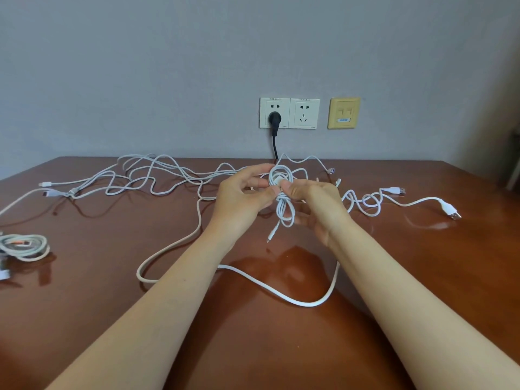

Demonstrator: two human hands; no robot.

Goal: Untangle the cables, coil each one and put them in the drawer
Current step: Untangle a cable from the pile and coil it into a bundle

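Observation:
Both hands hold a small white coiled cable [282,192] above the middle of the brown table [253,333]. My left hand [242,197] pinches its left side and my right hand [315,206] pinches the wrap at its waist. One connector end hangs down below the coil. A tangle of white cables [152,175] spreads over the far left of the table. A long white cable [281,294] loops under my forearms. Another white USB cable [394,198] lies to the right.
A coiled grey cable [25,246] lies at the table's left edge. On the wall behind are two sockets [289,113], one with a black plug [274,121], and a yellow data plate [343,112]. No drawer is in view.

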